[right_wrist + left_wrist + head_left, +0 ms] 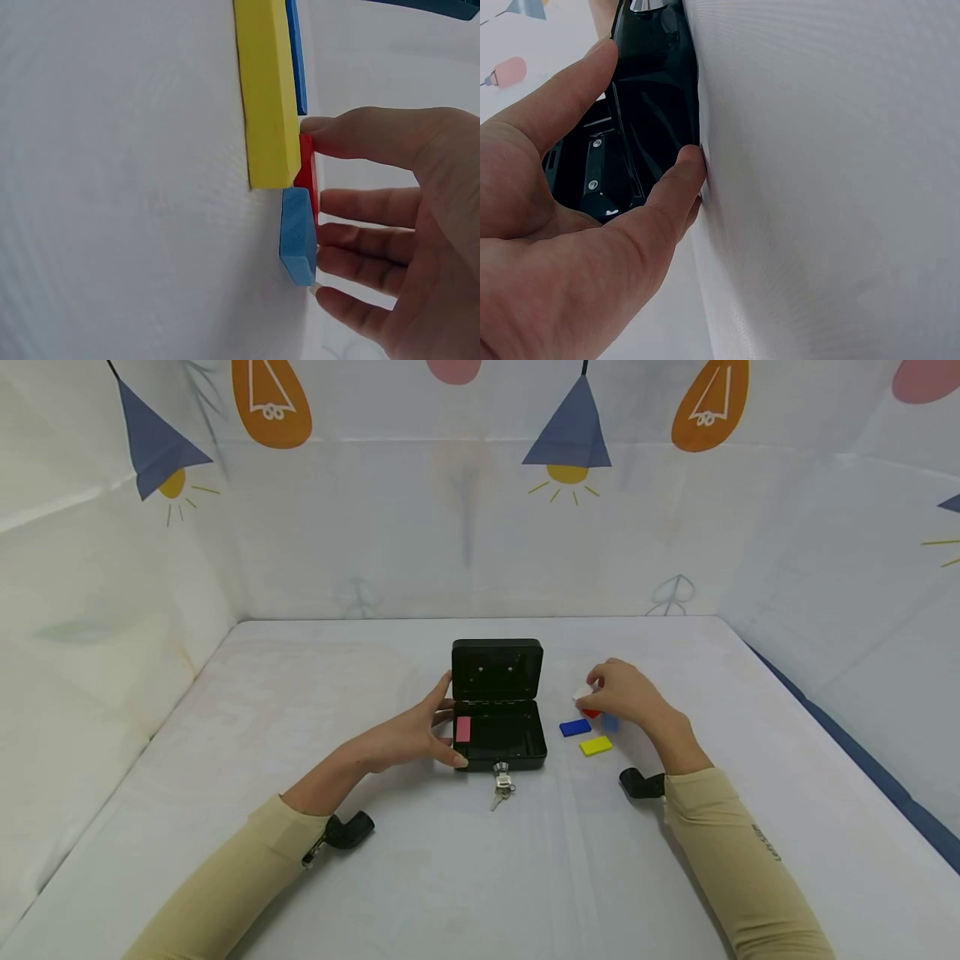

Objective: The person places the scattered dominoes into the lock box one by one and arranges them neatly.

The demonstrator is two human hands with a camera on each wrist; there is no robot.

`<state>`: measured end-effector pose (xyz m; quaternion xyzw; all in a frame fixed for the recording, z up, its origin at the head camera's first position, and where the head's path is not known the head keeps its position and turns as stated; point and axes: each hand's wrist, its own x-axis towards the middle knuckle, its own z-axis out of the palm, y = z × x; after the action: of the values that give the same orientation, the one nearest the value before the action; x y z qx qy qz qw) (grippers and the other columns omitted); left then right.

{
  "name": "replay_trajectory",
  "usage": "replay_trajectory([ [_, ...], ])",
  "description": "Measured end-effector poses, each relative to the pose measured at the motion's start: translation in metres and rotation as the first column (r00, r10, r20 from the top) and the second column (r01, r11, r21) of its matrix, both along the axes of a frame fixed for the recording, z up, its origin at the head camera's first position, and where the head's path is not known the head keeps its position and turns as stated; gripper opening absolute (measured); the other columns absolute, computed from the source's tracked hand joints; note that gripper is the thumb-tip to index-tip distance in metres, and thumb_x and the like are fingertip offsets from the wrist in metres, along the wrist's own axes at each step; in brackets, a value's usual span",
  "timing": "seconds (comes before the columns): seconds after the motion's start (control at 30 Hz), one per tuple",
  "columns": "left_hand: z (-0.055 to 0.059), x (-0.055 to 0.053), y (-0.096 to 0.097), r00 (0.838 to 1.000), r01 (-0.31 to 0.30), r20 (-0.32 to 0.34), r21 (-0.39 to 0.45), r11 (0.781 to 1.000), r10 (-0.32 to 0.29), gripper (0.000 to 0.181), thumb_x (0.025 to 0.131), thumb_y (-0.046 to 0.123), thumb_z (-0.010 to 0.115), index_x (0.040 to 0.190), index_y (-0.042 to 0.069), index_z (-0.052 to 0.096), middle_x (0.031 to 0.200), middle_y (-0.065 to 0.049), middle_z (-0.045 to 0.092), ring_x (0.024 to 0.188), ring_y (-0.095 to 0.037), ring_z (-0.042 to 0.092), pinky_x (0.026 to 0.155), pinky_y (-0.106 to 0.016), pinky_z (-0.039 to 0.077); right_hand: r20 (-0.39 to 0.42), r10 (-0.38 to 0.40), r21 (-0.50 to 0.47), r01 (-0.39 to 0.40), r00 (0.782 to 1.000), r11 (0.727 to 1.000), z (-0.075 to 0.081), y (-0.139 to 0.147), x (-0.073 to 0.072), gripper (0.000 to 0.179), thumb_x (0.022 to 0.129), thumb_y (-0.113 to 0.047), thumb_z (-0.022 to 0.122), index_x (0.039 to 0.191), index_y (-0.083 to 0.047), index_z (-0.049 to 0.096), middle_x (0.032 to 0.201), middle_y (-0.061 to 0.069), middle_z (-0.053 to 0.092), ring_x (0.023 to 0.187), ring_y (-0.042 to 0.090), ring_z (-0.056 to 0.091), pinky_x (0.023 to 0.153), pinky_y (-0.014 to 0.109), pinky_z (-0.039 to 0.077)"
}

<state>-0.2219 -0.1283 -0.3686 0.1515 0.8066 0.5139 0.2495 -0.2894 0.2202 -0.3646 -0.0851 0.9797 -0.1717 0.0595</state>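
Observation:
A black cash box (498,747) stands with its lid (497,668) raised and a pink block (462,729) in its left part. My left hand (412,735) spreads along the box's left side, thumb at the front corner and other fingers farther back. In the left wrist view the fingertips touch the dark box (656,105). My right hand (626,693) pinches a white block (582,692) between thumb and index finger. Just below those fingers lies a red block (592,713). Close by are a light blue block (298,236), a dark blue block (575,727) and a yellow block (596,746).
Keys (501,795) hang from the lock at the box's front. The white table (480,877) meets white cloth walls (375,543) at the back and sides. A black wrist camera (642,783) sits under each forearm.

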Motion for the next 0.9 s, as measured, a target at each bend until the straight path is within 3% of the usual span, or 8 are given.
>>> replay_trajectory([
  [0.43,-0.0001,-0.0006,-0.0005,1.000,0.002,0.006,0.004,1.000,-0.002,0.133,0.077,0.016,0.086,0.155,0.041,-0.019,0.166,-0.003,0.014,0.156,-0.027,0.012,0.122,-0.061,0.016,-0.047,0.059,-0.003,-0.059,0.997,0.998,-0.0030,-0.0011,-0.0027,0.045,0.085,-0.025,0.070,0.118,0.005,0.067,0.114,0.021,0.060,0.099,0.031,0.056,0.089,0.046,0.053],
  [0.73,0.0026,0.0013,-0.0008,1.000,0.006,0.021,0.019,1.000,-0.006,0.133,0.077,0.015,0.086,0.154,0.043,-0.019,0.166,-0.002,0.012,0.156,-0.026,0.011,0.122,-0.060,0.016,-0.016,0.058,-0.044,-0.059,0.998,0.997,0.0004,-0.0015,-0.0019,0.045,0.086,-0.022,0.070,0.123,0.004,0.064,0.110,0.019,0.064,0.094,0.029,0.056,0.083,0.042,0.053],
  [0.9,0.0017,0.0013,-0.0006,1.000,0.009,0.021,0.026,1.000,-0.010,0.132,0.078,0.014,0.085,0.154,0.044,-0.019,0.166,-0.002,0.012,0.156,-0.026,0.011,0.122,-0.059,0.017,-0.011,0.080,-0.064,-0.081,0.997,0.995,0.0004,-0.0042,-0.0011,0.047,0.087,-0.022,0.070,0.125,0.004,0.063,0.114,0.019,0.064,0.098,0.029,0.056,0.090,0.045,0.053],
])
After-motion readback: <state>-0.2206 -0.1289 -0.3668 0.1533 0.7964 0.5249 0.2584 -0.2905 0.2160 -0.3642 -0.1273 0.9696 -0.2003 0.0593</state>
